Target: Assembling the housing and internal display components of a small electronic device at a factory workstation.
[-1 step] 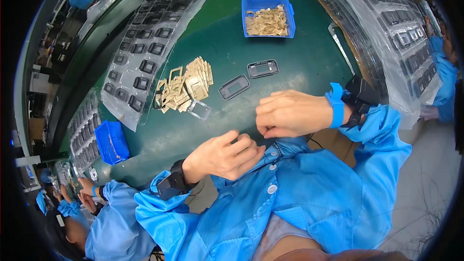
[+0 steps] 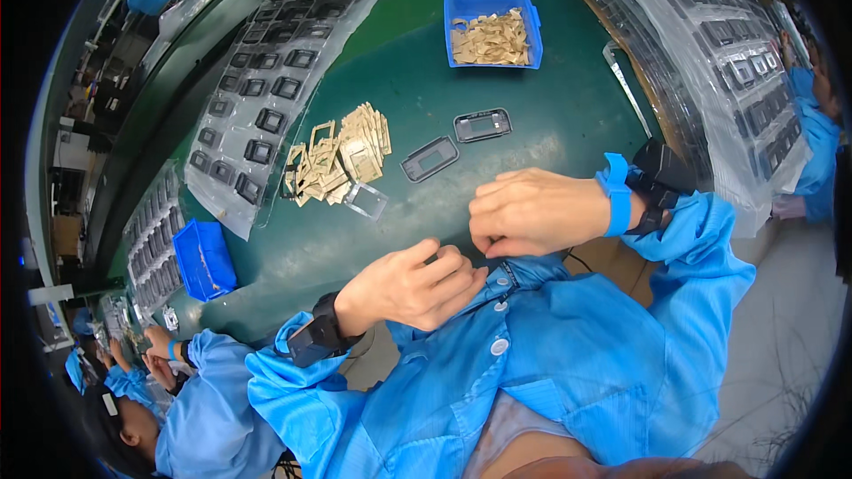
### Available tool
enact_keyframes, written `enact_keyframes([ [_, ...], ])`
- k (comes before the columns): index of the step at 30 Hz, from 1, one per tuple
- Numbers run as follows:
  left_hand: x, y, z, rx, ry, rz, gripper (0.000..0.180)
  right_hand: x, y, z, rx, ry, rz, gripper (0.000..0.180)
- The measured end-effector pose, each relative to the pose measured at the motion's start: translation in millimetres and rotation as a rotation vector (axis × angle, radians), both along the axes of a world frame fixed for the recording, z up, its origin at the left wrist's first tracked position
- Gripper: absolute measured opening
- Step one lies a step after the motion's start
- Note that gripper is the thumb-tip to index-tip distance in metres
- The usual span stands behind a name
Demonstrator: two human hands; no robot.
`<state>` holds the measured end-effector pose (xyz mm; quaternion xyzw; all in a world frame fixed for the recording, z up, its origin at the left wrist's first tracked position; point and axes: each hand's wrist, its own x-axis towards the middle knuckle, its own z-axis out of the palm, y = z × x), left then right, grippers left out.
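My left hand (image 2: 415, 286) is at the table's front edge, close to my body, with its fingers curled and pressed together. My right hand (image 2: 532, 210) hangs a little higher and to the right, also closed, fingertips pointing down. The hands are apart, and whatever their fingertips hold, if anything, is hidden. Beyond them on the green table lie two dark rectangular frames with rounded corners: one frame (image 2: 414, 168) shows a window opening, the other frame (image 2: 471, 134) lies just behind it. To the left, a clear rectangular piece (image 2: 366, 203) touches a pile of tan cut-out frames (image 2: 359, 153).
A blue bin (image 2: 450, 35) of tan scraps stands at the back; another blue bin (image 2: 228, 257) is at the left. A plastic tray (image 2: 232, 204) of dark frames lies behind the pile. Stacked trays (image 2: 683, 62) rise at the right. A co-worker (image 2: 213, 408) sits at the left.
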<state>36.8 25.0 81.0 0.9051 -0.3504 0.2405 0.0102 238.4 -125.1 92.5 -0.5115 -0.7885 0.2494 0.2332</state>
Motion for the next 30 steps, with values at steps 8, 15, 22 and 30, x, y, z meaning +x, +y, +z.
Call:
enact_keyframes([
  [8, -2.4, 1.9, -0.5, 0.015, -0.034, -0.011, 0.03, -12.3, 0.2, -11.0, 0.003, 0.031, 0.084, 0.012],
  [15, -0.8, 1.0, -2.2, 0.004, -0.004, -0.026, 0.03, -14.8, -2.4, -14.3, 0.007, -0.005, 0.083, 0.013],
  [22, 5.7, 4.2, -7.0, 0.05, -0.06, -0.018, 0.033, -14.9, -10.1, -18.9, 0.09, -0.058, 0.001, 0.015],
  [30, 16.5, 32.5, -21.6, -0.183, 0.017, 0.424, 0.048, -6.5, -23.4, -19.9, -0.045, -0.001, -0.183, 0.009],
])
